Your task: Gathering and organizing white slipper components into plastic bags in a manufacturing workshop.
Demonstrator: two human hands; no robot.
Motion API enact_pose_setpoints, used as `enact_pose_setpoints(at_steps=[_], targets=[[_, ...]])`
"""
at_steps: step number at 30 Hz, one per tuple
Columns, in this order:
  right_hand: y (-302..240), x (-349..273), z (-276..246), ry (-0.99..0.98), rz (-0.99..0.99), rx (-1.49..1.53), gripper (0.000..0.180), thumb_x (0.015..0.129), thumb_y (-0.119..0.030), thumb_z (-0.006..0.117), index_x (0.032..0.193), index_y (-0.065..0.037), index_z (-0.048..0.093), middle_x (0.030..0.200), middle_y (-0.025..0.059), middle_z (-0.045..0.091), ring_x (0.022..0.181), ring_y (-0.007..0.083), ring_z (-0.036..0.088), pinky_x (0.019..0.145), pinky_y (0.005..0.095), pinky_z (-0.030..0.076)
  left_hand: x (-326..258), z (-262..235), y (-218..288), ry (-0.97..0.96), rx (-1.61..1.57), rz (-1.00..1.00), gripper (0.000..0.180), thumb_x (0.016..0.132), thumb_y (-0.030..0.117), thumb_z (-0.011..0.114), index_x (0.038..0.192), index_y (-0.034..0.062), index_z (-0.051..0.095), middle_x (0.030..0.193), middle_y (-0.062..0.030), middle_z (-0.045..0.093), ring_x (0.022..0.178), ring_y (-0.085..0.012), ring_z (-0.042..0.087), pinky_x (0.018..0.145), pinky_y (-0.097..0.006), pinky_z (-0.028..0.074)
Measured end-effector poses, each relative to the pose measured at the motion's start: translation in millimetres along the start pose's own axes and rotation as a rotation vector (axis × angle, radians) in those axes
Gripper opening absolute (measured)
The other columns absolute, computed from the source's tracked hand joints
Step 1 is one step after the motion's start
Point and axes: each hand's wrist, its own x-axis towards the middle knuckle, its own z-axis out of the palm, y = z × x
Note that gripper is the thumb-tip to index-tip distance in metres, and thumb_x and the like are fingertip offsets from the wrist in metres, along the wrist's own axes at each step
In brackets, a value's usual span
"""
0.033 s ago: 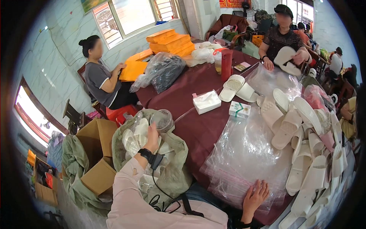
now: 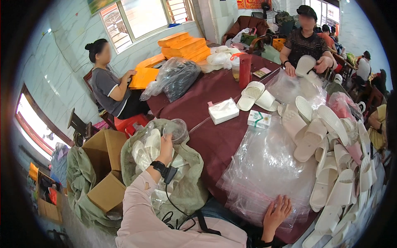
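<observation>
Left hand (image 2: 166,145) closed on a clear bagged slipper pair (image 2: 145,151), held over the open green sack (image 2: 188,188) at the table's (image 2: 215,140) near-left edge; the arm wears a black wrist device (image 2: 159,166) with a cable running down the pink sleeve. Right hand (image 2: 276,215) lies flat, fingers spread and gripping nothing, on the near edge of a stack of clear plastic bags (image 2: 264,173) spread on the maroon table. White slippers (image 2: 326,165) are heaped just right of the bags. Beyond them sit a small white-green box (image 2: 259,119) and a tissue pack (image 2: 223,111). A cardboard box (image 2: 101,165) stands left of the sack. Two seated people work at the far side, one handling orange boxes (image 2: 182,46), one holding a slipper
</observation>
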Motion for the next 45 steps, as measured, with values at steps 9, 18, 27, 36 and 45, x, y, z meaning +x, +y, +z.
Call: enact_pose_setpoints(at_steps=[9, 18, 27, 36, 45], targets=[[1, 1, -1, -0.004, -0.006, 0.007, 0.04, 0.084, -0.018, 0.054, 0.122, -0.006, 0.052, 0.13, 0.0171, 0.046, 0.125, 0.0366, 0.036, 0.106, 0.0522, 0.02, 14, 50, 3, -0.001, 0.349, 0.043, 0.082, 0.091, 0.046, 0.044, 0.14, -0.0073, 0.005, 0.141, -0.0264, 0.028, 0.131, -0.0349, 0.03, 0.106, -0.035, 0.024], [-1, 1, 0, -0.006, -0.007, 0.004, 0.04, 0.083, -0.018, 0.055, 0.122, -0.006, 0.052, 0.13, 0.0173, 0.046, 0.125, 0.0365, 0.036, 0.106, 0.0521, 0.02, 14, 74, -4, -0.02, 0.332, 0.132, 0.066, 0.089, 0.043, 0.048, 0.126, -0.0091, 0.03, 0.127, -0.0275, 0.043, 0.118, -0.0337, 0.044, 0.098, -0.038, 0.034], [-4, 3, -2, -0.001, -0.016, 0.022, 0.04, 0.084, -0.017, 0.054, 0.122, -0.006, 0.052, 0.13, 0.0167, 0.046, 0.124, 0.0363, 0.037, 0.106, 0.0507, 0.02, 81, 48, -4, -0.285, -0.006, -0.08, 0.047, 0.087, 0.037, 0.05, 0.124, 0.01, 0.04, 0.13, -0.0139, 0.046, 0.116, -0.0248, 0.046, 0.1, -0.044, 0.032], [-1, 2, 0, -0.001, 0.0, 0.015, 0.039, 0.084, -0.02, 0.055, 0.121, -0.007, 0.053, 0.13, 0.0173, 0.046, 0.125, 0.0373, 0.036, 0.106, 0.0529, 0.02, 94, 33, 3, -0.241, -0.662, -0.284, 0.044, 0.091, 0.032, 0.042, 0.122, 0.0014, 0.043, 0.125, -0.0182, 0.048, 0.114, -0.0345, 0.048, 0.101, -0.046, 0.036], [-3, 2, -2, -0.009, -0.009, 0.033, 0.039, 0.084, -0.018, 0.055, 0.121, -0.006, 0.053, 0.13, 0.0175, 0.046, 0.124, 0.0364, 0.036, 0.106, 0.0511, 0.019, 116, 18, -6, -0.339, -0.64, -0.277, 0.041, 0.092, 0.035, 0.042, 0.124, 0.0101, 0.042, 0.127, -0.0172, 0.047, 0.116, -0.0382, 0.046, 0.098, -0.055, 0.035]])
